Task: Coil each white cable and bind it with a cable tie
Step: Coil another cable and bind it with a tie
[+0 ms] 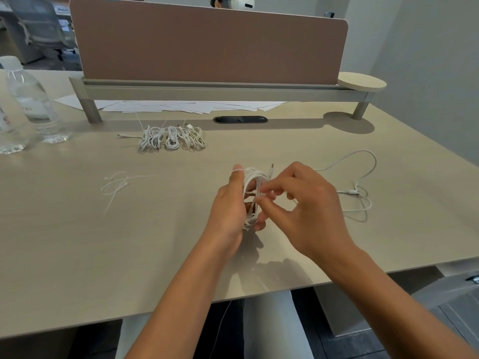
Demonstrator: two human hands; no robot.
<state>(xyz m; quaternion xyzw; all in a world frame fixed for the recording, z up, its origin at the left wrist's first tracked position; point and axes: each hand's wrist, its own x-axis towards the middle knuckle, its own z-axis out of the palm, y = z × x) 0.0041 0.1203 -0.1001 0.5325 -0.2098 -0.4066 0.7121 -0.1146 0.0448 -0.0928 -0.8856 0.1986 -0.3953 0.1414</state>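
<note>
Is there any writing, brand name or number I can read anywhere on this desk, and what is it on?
Nothing here can be read.
Water bottle: faint marks on its clear label, too blurred to read.
Papers under the divider: they look blank from here.
Coiled cable in the left hand and right hand: no marking shows.

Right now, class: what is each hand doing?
Left hand: grips the coiled white cable.
Right hand: fingers pinch the same coil.

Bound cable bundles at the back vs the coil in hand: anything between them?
Head view: only bare desk between bundles and coil.
</note>
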